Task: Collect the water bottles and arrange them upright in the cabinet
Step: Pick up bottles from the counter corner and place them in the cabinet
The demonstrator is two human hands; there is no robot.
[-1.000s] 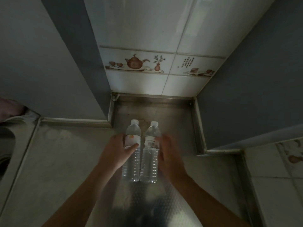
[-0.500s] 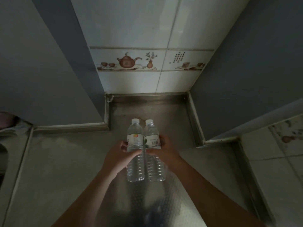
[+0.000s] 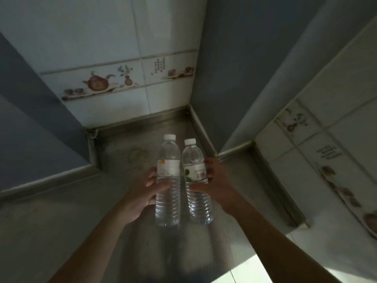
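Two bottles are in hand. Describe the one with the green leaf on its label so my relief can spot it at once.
Start at the steel counter running into the tiled corner; two clear, white-capped bottles are held over it, side by side. The leaf-label bottle is the one gripped by the right hand. Unlike the orange-marked bottle in the left hand, it carries a barcode and its cap sits lower.
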